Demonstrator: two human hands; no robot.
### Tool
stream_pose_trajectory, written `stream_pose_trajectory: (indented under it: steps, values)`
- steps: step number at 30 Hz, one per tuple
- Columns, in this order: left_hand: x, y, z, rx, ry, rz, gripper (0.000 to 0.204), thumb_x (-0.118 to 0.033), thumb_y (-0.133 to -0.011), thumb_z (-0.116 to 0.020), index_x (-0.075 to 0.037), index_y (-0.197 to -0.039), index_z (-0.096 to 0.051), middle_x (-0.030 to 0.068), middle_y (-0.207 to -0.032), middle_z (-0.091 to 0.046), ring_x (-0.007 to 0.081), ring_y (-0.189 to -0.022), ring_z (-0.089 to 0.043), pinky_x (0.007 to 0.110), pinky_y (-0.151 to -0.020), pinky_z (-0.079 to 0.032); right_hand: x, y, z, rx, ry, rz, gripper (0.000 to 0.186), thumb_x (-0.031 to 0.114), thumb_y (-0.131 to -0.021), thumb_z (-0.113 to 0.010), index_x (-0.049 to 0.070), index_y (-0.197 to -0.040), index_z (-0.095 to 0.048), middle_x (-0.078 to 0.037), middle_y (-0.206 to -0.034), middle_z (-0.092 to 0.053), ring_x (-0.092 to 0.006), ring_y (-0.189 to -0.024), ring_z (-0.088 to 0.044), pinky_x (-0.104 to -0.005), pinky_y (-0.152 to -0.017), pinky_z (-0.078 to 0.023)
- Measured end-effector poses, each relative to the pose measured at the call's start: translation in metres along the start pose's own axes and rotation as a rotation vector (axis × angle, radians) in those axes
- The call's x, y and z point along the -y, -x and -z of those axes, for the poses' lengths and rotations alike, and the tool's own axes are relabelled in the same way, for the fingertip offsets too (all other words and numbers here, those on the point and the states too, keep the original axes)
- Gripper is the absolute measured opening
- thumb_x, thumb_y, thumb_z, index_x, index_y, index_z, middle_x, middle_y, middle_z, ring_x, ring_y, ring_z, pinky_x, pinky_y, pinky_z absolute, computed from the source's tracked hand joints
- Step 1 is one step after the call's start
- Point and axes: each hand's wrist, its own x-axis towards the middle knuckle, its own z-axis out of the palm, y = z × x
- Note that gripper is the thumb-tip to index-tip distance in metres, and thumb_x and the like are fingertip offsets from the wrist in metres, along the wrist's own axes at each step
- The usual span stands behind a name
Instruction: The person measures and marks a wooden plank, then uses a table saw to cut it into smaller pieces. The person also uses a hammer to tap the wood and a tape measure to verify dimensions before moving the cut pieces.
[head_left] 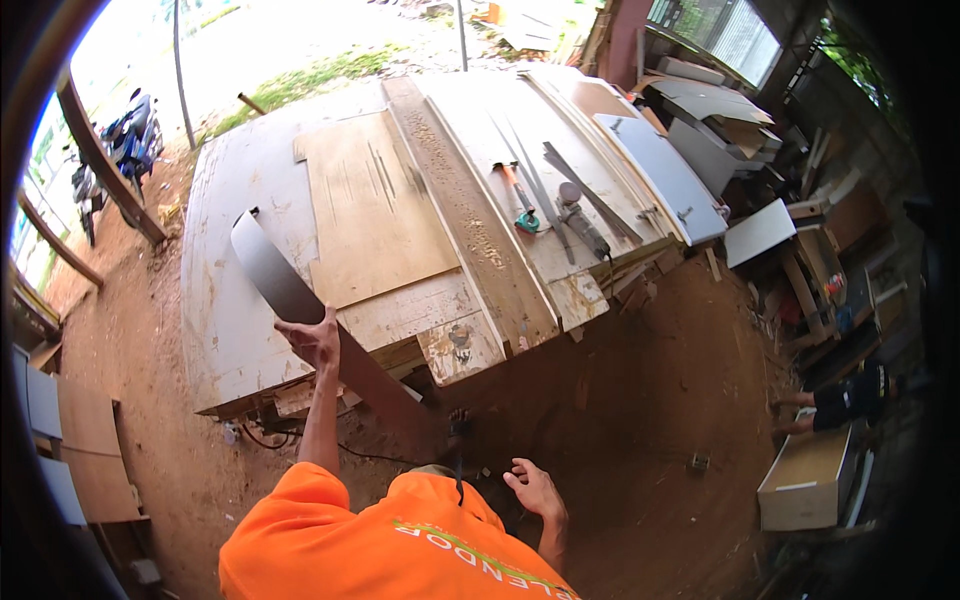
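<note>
My left hand [313,340] grips a long, thin grey strip of sheet material [268,265]. The strip curves up over the near left part of a big white work table [225,330], and its lower end runs down toward the dirt floor in front of me. My right hand [537,490] hangs low over the red dirt with fingers spread and nothing in it. My orange shirt fills the bottom of the view.
A brown plywood sheet [372,210] and a long plank [470,215] lie on the table, with an angle grinder [582,228] and an orange-handled tool [520,205] to the right. Another person [850,395] crouches by a wooden box [805,480]. Motorbikes [130,140] stand far left.
</note>
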Motion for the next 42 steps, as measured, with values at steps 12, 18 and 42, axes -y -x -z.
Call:
stream_pose_trajectory:
  steps: [12,18,42]
  values:
    - [-0.186,-0.156,0.034,-0.351,0.169,-0.492,0.089,-0.031,-0.068,-0.092,0.002,-0.135,-0.044,0.0237,-0.121,-0.061,0.0381,-0.107,-0.065,0.046,-0.096,-0.051,0.05,-0.145,0.157,-0.125,-0.072,0.148,0.051,0.03,-0.095,-0.069,-0.001,-0.134,-0.059,-0.02,-0.116,-0.072,-0.0312,-0.103,-0.071,-0.0419,-0.091,-0.055]
    - [-0.139,-0.174,0.009,-0.085,-0.059,-0.201,0.085,-0.034,-0.069,-0.09,0.002,-0.134,-0.049,0.0251,-0.126,-0.064,0.0388,-0.114,-0.065,0.045,-0.099,-0.05,0.044,-0.199,0.171,0.027,0.074,0.119,0.057,0.037,-0.092,-0.07,0.001,-0.136,-0.059,-0.02,-0.118,-0.072,-0.0313,-0.105,-0.071,-0.0403,-0.092,-0.055]
    - [0.083,-0.14,-0.132,0.307,-0.494,0.143,0.119,-0.04,-0.07,-0.087,-0.002,-0.16,-0.02,0.0315,-0.153,-0.038,0.0443,-0.141,-0.042,0.049,-0.115,-0.039,0.089,-0.289,0.189,0.145,0.438,0.046,0.056,0.039,-0.093,-0.067,0.004,-0.135,-0.06,-0.019,-0.122,-0.071,-0.0359,-0.119,-0.065,-0.0443,-0.101,-0.05]
